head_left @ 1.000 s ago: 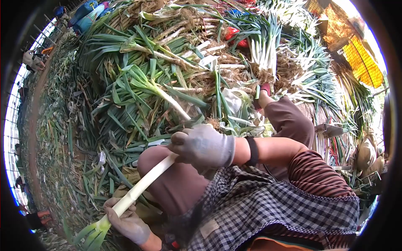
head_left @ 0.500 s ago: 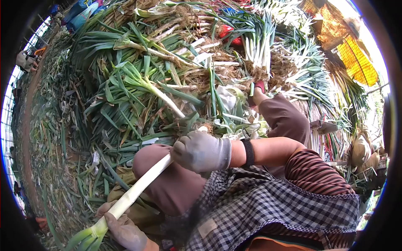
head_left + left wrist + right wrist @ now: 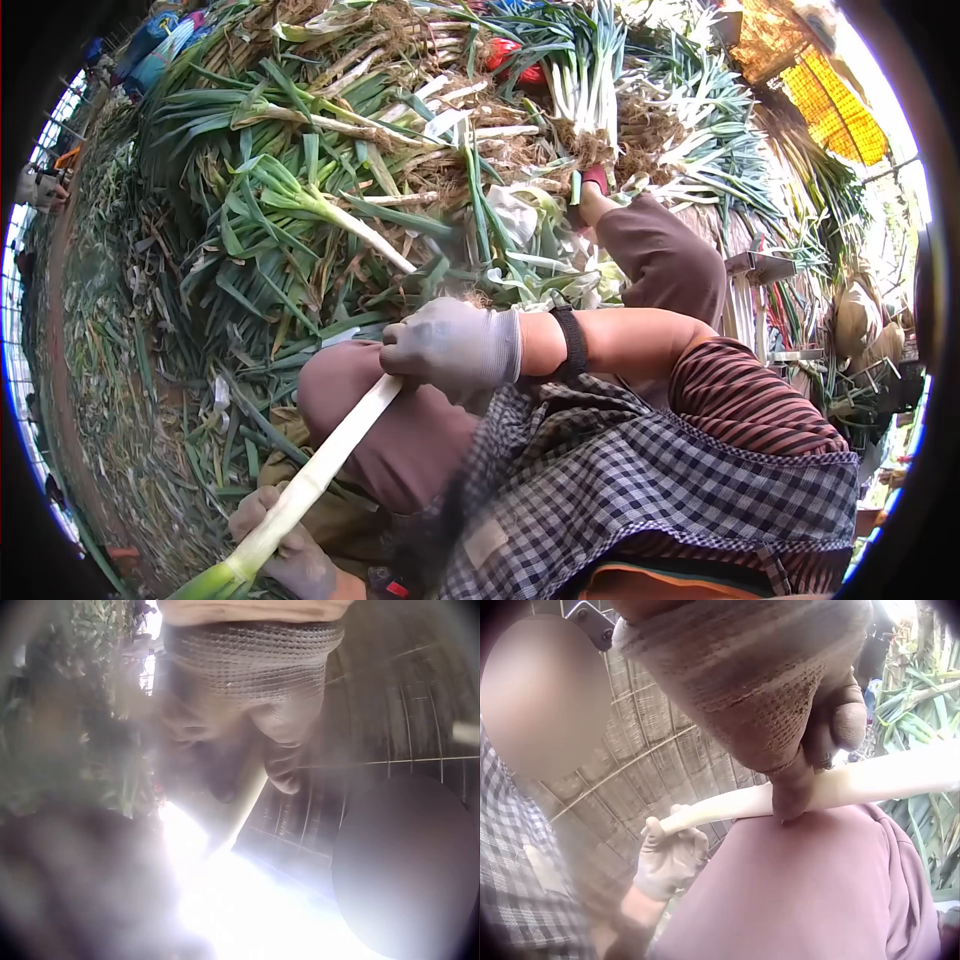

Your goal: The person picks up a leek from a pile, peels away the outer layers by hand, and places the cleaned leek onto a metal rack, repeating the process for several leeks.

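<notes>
A peeled leek (image 3: 335, 445) with a pale stem and green leaves slants across the raised knee (image 3: 340, 395). My gloved right hand (image 3: 455, 343) grips its upper end, knuckles up; in the right wrist view the thumb and fingers curl round the stem (image 3: 862, 780). Lower left in the head view, my gloved left hand (image 3: 302, 566) holds the stem just short of the leaves, thumb on one side and fingers on the other. The left wrist view is hazy with glare, but the glove (image 3: 247, 690) shows over a pale part of the stem (image 3: 244, 799).
Ahead lies a big heap of leeks (image 3: 290, 130) with rooty ends. One loose leek (image 3: 350, 225) points toward the right hand. A cleaner bunch of leeks (image 3: 585, 80) stands beyond the foot (image 3: 595, 185). Leaf scraps (image 3: 120, 400) cover the ground at left. A metal bracket (image 3: 758, 265) is at right.
The head view has shifted, so the heap sits farther left and higher. Both hands keep hold of the leek; its leaf end has slid lower, partly out of the frame.
</notes>
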Available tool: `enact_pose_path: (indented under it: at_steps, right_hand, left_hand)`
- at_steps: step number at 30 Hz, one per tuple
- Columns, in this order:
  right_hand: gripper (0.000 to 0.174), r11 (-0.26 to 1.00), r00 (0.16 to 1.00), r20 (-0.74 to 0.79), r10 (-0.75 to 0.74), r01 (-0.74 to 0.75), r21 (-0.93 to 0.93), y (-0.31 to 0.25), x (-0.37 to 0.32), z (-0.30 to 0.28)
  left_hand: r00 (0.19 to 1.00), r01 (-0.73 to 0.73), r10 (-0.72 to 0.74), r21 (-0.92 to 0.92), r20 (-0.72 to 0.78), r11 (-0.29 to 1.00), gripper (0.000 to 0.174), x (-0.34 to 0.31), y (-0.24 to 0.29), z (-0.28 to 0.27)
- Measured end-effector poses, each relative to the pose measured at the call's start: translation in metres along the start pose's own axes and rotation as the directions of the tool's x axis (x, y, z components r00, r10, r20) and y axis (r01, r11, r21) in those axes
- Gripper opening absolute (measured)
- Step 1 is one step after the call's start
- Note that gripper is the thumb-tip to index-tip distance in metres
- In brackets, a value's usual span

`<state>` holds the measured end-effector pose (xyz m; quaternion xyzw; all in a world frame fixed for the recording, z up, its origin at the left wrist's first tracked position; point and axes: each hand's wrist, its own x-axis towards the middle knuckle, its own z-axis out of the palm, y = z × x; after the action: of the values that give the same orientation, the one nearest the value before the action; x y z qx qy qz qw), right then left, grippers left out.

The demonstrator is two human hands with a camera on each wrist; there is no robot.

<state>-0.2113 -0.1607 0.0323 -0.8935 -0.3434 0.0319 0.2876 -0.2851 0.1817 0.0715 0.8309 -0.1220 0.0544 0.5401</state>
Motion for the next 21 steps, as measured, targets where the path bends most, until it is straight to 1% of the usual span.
enact_pose_path:
  at_steps: [1,2,3,4,5,6,7,8,9,10,11,12,13,14,15,16,17,18,19,20,21]
  right_hand:
    - [0.036,1.000,1.000,0.007,-0.030,0.030,0.006,0.001,0.000,-0.001]
    - [0.040,0.998,0.998,0.014,-0.062,0.061,0.010,0.002,-0.001,-0.001]
    - [0.040,0.998,0.998,0.013,-0.056,0.056,0.010,0.002,-0.002,-0.001]
    - [0.034,0.992,0.995,0.001,-0.103,0.103,-0.073,0.001,-0.004,0.001]
    - [0.029,0.977,0.989,-0.005,-0.148,0.146,-0.157,-0.001,-0.007,0.004]
    - [0.029,0.977,0.989,-0.006,-0.146,0.143,-0.157,-0.002,-0.009,0.008]
    - [0.022,0.936,0.959,-0.123,-0.257,0.215,-0.278,-0.002,-0.013,0.015]
    - [0.017,0.876,0.900,-0.222,-0.374,0.265,-0.404,-0.003,-0.017,0.017]
    - [0.014,0.852,0.876,-0.221,-0.428,0.310,-0.422,-0.001,-0.020,0.018]
    - [0.014,0.852,0.876,-0.221,-0.428,0.310,-0.422,0.001,-0.027,0.017]
    - [0.014,0.859,0.897,-0.178,-0.404,0.304,-0.412,0.004,-0.035,0.018]
    - [0.014,0.866,0.917,-0.135,-0.376,0.296,-0.402,0.009,-0.045,0.019]
    - [0.013,0.911,0.920,-0.188,-0.345,0.281,-0.301,0.019,-0.055,0.023]
    - [0.010,0.952,0.965,-0.140,-0.224,0.185,-0.245,0.035,-0.069,0.029]
    - [0.009,0.990,0.995,0.052,0.089,-0.082,-0.114,0.060,-0.089,0.043]
    - [0.014,0.895,0.904,0.258,0.341,-0.228,-0.383,0.059,-0.104,0.016]
    - [0.019,0.775,0.733,0.416,0.538,-0.237,-0.585,0.089,-0.127,0.026]
    - [0.025,0.719,0.684,0.463,0.563,-0.130,-0.682,0.122,-0.155,0.042]
    - [0.029,0.658,0.629,0.444,0.638,-0.146,-0.738,0.117,-0.161,0.028]
    - [0.029,0.651,0.630,0.437,0.642,-0.148,-0.744,0.106,-0.155,0.008]
    - [0.033,0.774,0.743,0.376,0.553,-0.292,-0.563,0.088,-0.142,-0.013]
  left_hand:
    - [1.000,0.001,-0.001,-0.001,0.008,1.000,0.072,-0.003,-0.003,0.004]
    - [0.990,-0.044,0.037,-0.051,-0.133,0.998,0.069,-0.002,0.003,0.018]
    - [0.959,-0.095,0.066,-0.094,-0.275,0.991,0.066,0.000,0.006,0.026]
    - [0.961,-0.094,0.065,-0.096,-0.270,0.991,0.066,0.001,0.006,0.027]
    - [0.961,-0.118,0.095,-0.074,-0.258,0.990,0.061,0.002,0.005,0.027]
    - [0.960,-0.145,0.128,-0.051,-0.251,0.988,0.056,0.004,0.006,0.027]
    - [0.960,-0.146,0.128,-0.051,-0.249,0.988,0.056,0.004,0.006,0.029]
    - [0.951,-0.087,0.064,-0.065,-0.302,0.994,0.051,0.004,0.010,0.033]
    - [0.935,-0.030,-0.001,-0.081,-0.353,0.996,0.047,0.005,0.013,0.037]
    - [0.935,-0.030,-0.001,-0.080,-0.353,0.996,0.047,0.006,0.017,0.040]
    - [0.917,0.039,-0.069,-0.082,-0.392,0.996,0.046,0.007,0.022,0.042]
    - [0.893,0.109,-0.135,-0.086,-0.429,0.990,0.045,0.007,0.026,0.042]
    - [0.895,0.109,-0.136,-0.087,-0.424,0.990,0.045,0.007,0.031,0.041]
    - [0.876,0.182,-0.202,-0.088,-0.439,0.979,0.045,0.007,0.035,0.040]
    - [0.852,0.253,-0.266,-0.091,-0.452,0.963,0.044,0.007,0.036,0.039]
    - [0.856,0.249,-0.266,-0.097,-0.443,0.964,0.044,-0.001,0.023,0.033]
    - [0.824,0.183,-0.225,-0.132,-0.519,0.974,0.041,-0.012,-0.002,0.020]
    - [0.784,0.112,-0.187,-0.162,-0.592,0.980,0.039,-0.015,-0.016,0.015]
    - [0.752,0.114,-0.209,-0.189,-0.625,0.975,0.035,-0.005,0.005,0.027]
    - [0.753,0.106,-0.206,-0.194,-0.625,0.975,0.035,0.003,0.012,0.033]
    - [0.771,0.103,-0.205,-0.199,-0.603,0.975,0.034,0.008,0.018,0.037]
